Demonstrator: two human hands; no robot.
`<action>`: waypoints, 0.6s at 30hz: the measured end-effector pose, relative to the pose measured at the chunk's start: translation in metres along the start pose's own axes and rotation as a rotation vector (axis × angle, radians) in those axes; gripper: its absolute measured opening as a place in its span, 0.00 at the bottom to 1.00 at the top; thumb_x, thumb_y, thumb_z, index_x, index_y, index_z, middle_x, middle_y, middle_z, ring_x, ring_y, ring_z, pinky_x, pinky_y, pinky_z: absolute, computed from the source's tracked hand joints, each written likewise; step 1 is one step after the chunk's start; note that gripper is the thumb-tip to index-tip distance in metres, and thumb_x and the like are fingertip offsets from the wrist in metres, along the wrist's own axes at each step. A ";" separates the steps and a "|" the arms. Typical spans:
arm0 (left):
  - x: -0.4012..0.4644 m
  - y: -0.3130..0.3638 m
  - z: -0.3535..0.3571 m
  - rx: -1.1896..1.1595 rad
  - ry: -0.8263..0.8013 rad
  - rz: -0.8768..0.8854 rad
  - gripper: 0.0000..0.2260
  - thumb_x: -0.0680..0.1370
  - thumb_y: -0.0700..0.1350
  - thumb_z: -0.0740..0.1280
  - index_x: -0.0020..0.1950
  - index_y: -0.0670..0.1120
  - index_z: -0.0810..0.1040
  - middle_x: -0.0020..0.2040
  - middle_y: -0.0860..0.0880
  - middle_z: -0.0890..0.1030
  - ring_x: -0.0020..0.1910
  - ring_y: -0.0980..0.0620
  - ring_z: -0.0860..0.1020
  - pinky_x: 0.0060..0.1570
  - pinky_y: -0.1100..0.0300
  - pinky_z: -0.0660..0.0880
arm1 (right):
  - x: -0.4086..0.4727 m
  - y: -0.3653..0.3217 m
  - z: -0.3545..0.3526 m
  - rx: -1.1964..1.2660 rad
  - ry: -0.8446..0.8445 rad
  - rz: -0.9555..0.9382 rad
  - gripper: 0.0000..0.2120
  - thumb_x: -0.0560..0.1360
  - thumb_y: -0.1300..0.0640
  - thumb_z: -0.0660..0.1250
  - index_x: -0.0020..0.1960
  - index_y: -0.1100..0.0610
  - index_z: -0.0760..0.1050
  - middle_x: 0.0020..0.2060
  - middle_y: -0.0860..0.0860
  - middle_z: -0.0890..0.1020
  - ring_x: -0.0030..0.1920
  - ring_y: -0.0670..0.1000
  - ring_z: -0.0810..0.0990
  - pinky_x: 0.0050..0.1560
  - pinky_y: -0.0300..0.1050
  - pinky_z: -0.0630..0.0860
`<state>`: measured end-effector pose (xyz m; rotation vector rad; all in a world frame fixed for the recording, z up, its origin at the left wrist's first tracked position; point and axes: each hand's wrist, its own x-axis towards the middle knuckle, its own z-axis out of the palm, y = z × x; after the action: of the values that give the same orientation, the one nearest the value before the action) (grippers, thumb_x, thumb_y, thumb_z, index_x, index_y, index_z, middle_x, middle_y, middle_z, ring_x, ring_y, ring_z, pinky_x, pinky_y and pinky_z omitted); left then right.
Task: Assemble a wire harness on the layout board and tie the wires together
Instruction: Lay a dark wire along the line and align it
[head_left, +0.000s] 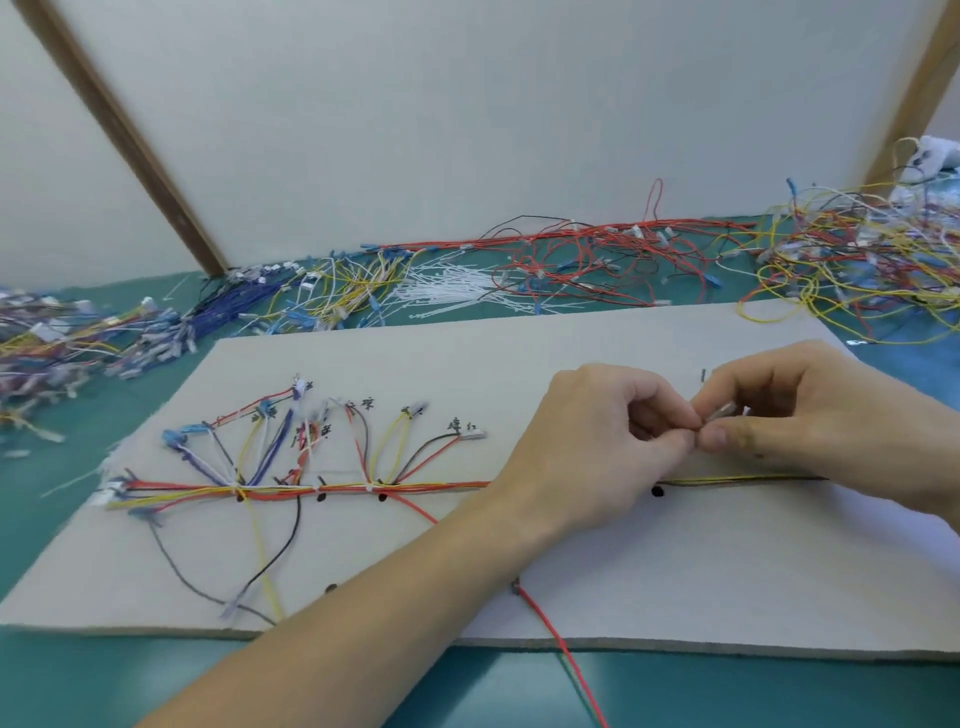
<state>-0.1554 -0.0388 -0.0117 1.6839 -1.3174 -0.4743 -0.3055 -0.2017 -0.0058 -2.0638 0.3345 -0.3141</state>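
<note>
At the right of the frame my left hand (605, 441) and right hand (779, 410) meet above the grey cardboard layout board (675, 571), both pinched shut on a small pale connector end (723, 409). It is tiny, light and, I judge, slippery. The thin, limp bundle of coloured wires (311, 488) on the board is best held near a tie.

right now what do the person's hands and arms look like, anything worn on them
Both are bare. The left hand and its forearm show no glove, sleeve, watch or ring in view. The right hand is likewise ungloved with no ring visible, nails short and unpainted; its wrist runs out of frame, so any sleeve there cannot be seen.
</note>
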 end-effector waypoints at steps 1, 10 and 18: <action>-0.001 0.001 0.000 0.009 -0.006 0.008 0.04 0.74 0.38 0.75 0.46 0.46 0.87 0.35 0.53 0.84 0.30 0.62 0.78 0.35 0.70 0.74 | 0.001 0.004 -0.002 0.002 -0.002 0.014 0.30 0.61 0.25 0.76 0.49 0.48 0.87 0.38 0.60 0.85 0.35 0.59 0.76 0.40 0.52 0.73; -0.005 0.002 -0.009 0.147 -0.072 0.035 0.03 0.74 0.45 0.76 0.41 0.49 0.84 0.32 0.55 0.81 0.31 0.61 0.75 0.37 0.63 0.74 | -0.004 0.025 -0.007 0.008 -0.103 0.085 0.28 0.64 0.31 0.79 0.48 0.54 0.85 0.39 0.58 0.87 0.37 0.55 0.85 0.39 0.41 0.81; -0.003 0.001 -0.012 0.175 -0.186 0.078 0.03 0.76 0.40 0.74 0.42 0.45 0.86 0.35 0.52 0.84 0.32 0.59 0.75 0.37 0.69 0.70 | -0.001 0.020 -0.009 0.014 -0.152 0.124 0.29 0.63 0.31 0.80 0.47 0.56 0.85 0.39 0.58 0.86 0.37 0.53 0.84 0.39 0.40 0.79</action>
<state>-0.1482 -0.0310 -0.0060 1.7561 -1.5932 -0.4918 -0.3116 -0.2182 -0.0194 -2.0294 0.3646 -0.0839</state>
